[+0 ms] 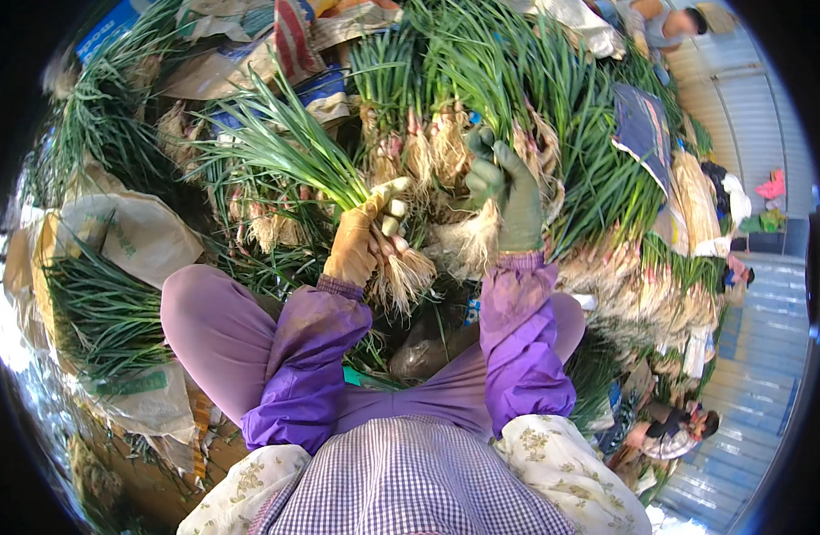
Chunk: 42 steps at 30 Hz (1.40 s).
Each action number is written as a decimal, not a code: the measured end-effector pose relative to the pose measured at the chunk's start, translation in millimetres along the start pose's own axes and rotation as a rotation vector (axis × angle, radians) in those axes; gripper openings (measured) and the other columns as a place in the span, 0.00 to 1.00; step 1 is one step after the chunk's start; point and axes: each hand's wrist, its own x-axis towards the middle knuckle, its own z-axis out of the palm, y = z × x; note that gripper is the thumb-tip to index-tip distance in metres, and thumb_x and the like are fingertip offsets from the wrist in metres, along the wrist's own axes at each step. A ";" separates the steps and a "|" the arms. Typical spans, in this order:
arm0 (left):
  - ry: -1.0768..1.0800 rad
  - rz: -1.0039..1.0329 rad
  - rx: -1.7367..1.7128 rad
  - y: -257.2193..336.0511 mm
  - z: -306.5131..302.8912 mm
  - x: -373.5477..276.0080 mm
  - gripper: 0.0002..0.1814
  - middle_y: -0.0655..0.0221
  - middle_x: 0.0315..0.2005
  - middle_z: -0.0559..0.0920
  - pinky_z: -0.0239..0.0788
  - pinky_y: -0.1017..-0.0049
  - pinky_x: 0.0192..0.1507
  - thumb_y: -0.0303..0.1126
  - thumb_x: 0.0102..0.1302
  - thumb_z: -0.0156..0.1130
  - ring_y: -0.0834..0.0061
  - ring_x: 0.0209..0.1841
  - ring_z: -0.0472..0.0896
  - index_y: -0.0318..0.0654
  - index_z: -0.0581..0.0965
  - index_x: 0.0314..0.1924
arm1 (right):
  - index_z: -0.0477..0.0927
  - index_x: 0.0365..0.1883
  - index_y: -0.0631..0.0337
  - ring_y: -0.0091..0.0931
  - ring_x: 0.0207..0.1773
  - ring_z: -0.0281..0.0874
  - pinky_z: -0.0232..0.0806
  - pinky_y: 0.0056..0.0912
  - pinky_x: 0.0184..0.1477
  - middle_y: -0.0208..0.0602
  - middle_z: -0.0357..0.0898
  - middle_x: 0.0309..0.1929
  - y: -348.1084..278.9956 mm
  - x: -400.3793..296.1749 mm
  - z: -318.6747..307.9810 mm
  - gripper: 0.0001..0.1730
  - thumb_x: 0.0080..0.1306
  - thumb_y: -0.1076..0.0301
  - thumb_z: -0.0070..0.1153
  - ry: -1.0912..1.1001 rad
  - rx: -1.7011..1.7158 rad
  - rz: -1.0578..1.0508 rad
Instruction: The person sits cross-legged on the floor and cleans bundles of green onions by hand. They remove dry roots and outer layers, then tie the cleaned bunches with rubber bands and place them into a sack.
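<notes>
My left hand [354, 244], in a soiled tan glove, is closed around a small bunch of green garlic [330, 167]. Its leaves fan out to the upper left, and pale bulbs with stringy roots [404, 271] hang below the fingers. My right hand [510, 190] wears a green glove and has its fingers curled, in front of standing garlic bundles [450, 137]. A clump of pale roots [478, 237] shows just beside and below that hand. Whether the right fingers grip a stalk cannot be made out.
More garlic bundles [637, 274] line the right side, roots downward. Another leafy heap [106, 314] rests on woven sacks [132, 234] at the left. Dark sacking [642, 130] covers part of the pile. Other people [677, 428] are at the far right, near a corrugated metal wall [751, 374].
</notes>
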 end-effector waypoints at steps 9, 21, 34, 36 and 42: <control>-0.042 0.198 0.162 -10.4 4.9 -0.8 0.25 0.67 0.32 0.83 0.76 0.77 0.20 0.42 0.69 0.57 0.76 0.23 0.81 0.31 0.73 0.58 | 0.78 0.48 0.61 0.11 0.20 0.55 0.45 0.14 0.21 0.19 0.64 0.22 -103.7 -279.4 -58.7 0.16 0.69 0.61 0.51 1.061 -0.893 -0.470; 0.058 0.052 -0.024 -18.4 18.5 1.6 0.22 0.81 0.15 0.68 0.74 0.74 0.17 0.38 0.74 0.44 0.81 0.15 0.71 0.35 0.71 0.61 | 0.78 0.44 0.63 0.47 0.39 0.79 0.72 0.47 0.41 0.53 0.80 0.38 -15.4 -352.4 -105.0 0.15 0.69 0.62 0.46 0.596 -2.058 0.575; -0.134 0.073 -0.097 -8.8 19.6 -13.9 0.24 0.77 0.26 0.76 0.76 0.78 0.24 0.38 0.70 0.56 0.80 0.22 0.76 0.32 0.69 0.61 | 0.83 0.39 0.61 0.17 0.24 0.73 0.70 0.19 0.32 0.34 0.82 0.31 -84.4 96.6 -3.7 0.11 0.59 0.67 0.62 0.453 -0.837 0.036; -0.140 0.060 -0.018 -9.6 24.6 -10.8 0.27 0.75 0.33 0.78 0.77 0.80 0.26 0.39 0.69 0.57 0.81 0.27 0.77 0.30 0.68 0.62 | 0.82 0.38 0.63 0.16 0.24 0.72 0.68 0.15 0.26 0.34 0.82 0.30 -77.2 56.4 -11.9 0.10 0.65 0.65 0.58 0.450 -0.878 -0.054; -0.207 0.027 0.122 -19.0 36.2 -5.5 0.28 0.67 0.32 0.82 0.73 0.83 0.19 0.44 0.70 0.55 0.82 0.15 0.75 0.33 0.68 0.64 | 0.83 0.36 0.60 0.21 0.25 0.79 0.71 0.24 0.27 0.35 0.81 0.23 19.4 -63.0 27.3 0.10 0.68 0.63 0.54 0.173 -1.603 -0.053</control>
